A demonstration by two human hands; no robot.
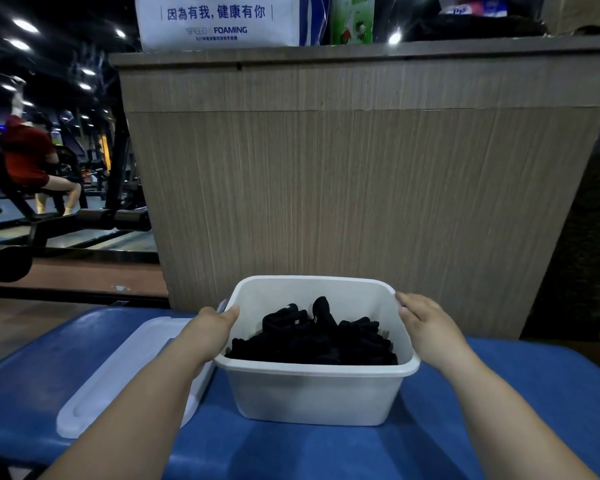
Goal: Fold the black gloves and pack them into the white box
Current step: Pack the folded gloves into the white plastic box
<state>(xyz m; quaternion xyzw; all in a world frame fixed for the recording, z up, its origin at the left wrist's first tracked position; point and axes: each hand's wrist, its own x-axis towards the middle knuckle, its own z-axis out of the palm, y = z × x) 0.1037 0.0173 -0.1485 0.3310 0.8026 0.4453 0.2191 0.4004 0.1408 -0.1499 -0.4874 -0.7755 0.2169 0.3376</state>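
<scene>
The white box (312,389) stands on a blue padded surface, straight in front of me. A loose heap of black gloves (312,341) lies inside it, below the rim. My left hand (212,327) holds the box's left rim, thumb lying along the top edge. My right hand (426,327) holds the right rim the same way. The fingers of both hands are hidden on the outer sides of the box.
The box's white lid (118,379) lies flat on the blue pad (291,452) to the left, partly under my left forearm. A tall wood-grain counter (361,185) rises just behind the box. Gym machines and a seated person (32,157) are far left.
</scene>
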